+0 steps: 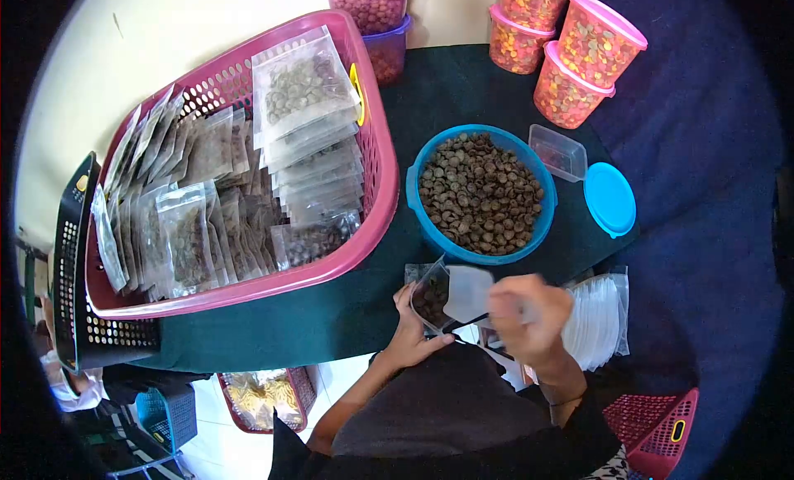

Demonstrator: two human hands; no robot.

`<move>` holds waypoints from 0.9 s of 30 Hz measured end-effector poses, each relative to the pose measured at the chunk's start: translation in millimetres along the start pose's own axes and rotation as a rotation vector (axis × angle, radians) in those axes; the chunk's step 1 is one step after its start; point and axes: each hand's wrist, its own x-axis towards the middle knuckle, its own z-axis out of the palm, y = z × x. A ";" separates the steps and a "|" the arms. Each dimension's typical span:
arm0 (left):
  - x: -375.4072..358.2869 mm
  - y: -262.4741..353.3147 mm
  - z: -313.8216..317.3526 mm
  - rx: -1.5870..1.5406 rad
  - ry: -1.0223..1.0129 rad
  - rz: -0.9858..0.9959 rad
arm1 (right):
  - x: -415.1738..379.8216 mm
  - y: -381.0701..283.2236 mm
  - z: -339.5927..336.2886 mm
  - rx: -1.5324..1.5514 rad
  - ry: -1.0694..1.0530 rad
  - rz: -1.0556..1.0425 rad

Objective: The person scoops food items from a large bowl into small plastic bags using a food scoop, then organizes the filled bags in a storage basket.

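My left hand (411, 331) holds a clear plastic pouch (431, 296) with some dark round pieces inside, at the table's front edge. At the pouch's mouth is a whitish translucent scoop (470, 293). The fingers of my right hand (529, 315) are curled at the scoop's right end, blurred by motion. Just beyond both hands stands a blue tub (418, 207) full of dark brown round pieces (480, 195). To the right of my right hand lies a stack of empty clear pouches (597, 319).
A large pink basket (382, 174) of filled pouches stands at left. Behind the tub are a clear container (558, 152), a blue lid (610, 199) and several pink-lidded tubs (571, 87). Baskets stand below the table. Part of another person shows at far left.
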 end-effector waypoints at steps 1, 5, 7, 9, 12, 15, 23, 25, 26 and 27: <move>-1.0 0.8 1.5 0.051 0.020 -0.025 | -1.4 1.6 -7.9 0.057 0.081 0.048; 0.7 8.7 11.4 0.010 0.249 -0.106 | -0.5 33.0 -21.4 0.332 0.498 0.290; 2.9 8.7 16.9 0.012 0.309 -0.126 | -3.4 55.2 -17.2 0.339 0.460 0.427; 1.9 4.4 22.3 0.069 0.392 -0.141 | -14.6 80.7 -10.9 0.050 0.324 0.362; 2.3 3.4 29.2 -0.045 0.552 -0.133 | -21.0 85.2 -16.9 -0.189 0.113 0.379; -0.3 2.2 30.9 -0.196 0.706 -0.168 | -22.2 90.4 -22.8 -0.334 0.078 0.199; -15.5 9.8 8.9 -0.551 0.844 -0.429 | -21.0 87.8 -48.7 -0.060 0.182 -0.016; -23.4 12.9 -0.4 -0.666 0.790 -0.442 | -22.8 77.1 -50.1 0.127 0.118 -0.088; -23.6 19.5 -1.1 -0.755 0.797 -0.416 | -22.0 73.8 -49.0 0.290 0.071 -0.146; -27.1 23.5 -4.1 -0.759 0.792 -0.444 | -21.5 70.8 -42.4 0.535 -0.035 -0.131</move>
